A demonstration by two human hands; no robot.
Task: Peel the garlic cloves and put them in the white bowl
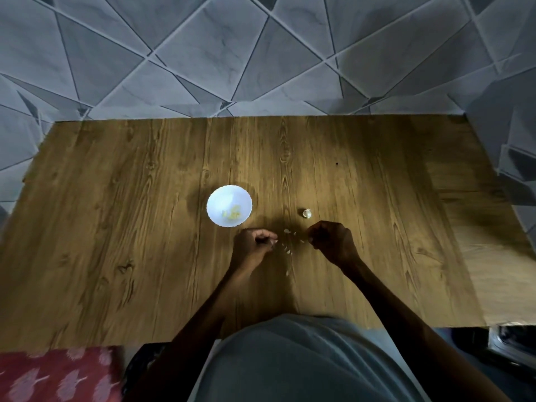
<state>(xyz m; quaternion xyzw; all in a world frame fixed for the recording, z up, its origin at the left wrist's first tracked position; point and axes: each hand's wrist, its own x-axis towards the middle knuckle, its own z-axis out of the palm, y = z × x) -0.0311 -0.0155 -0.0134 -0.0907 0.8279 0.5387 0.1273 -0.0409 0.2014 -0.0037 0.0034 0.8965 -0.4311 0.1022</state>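
Wood-grain table (130, 198), dimly lit: fingers of left hand (255, 245) and right hand (330, 242) are curled, and I cannot tell what they hold. Peel scraps (287, 250) lie between them, garlic (307, 213) sits just beyond the right hand, and the white bowl (220, 198) holds peeled cloves (233, 214). Likely risk: a small clove slipping unnoticed among the scraps.

From my remote seat, the brown wood-grain table (130, 227) fills the middle of the view, with the grey triangle-patterned tiled floor (203, 53) behind it. The small round white bowl (222, 198) stands on the table left of centre, with pale yellow peeled garlic cloves (233, 214) in its near right part. To its right, apart from it, a small pale unpeeled garlic piece (307, 213) sits on the wood. Nearer me, the left hand (255, 246) is just before the bowl and the right hand (332, 242) just before that piece. Thin pale peel scraps (287, 249) lie scattered between the two hands. A red patterned cloth (58, 372) lies off the table's near left edge.
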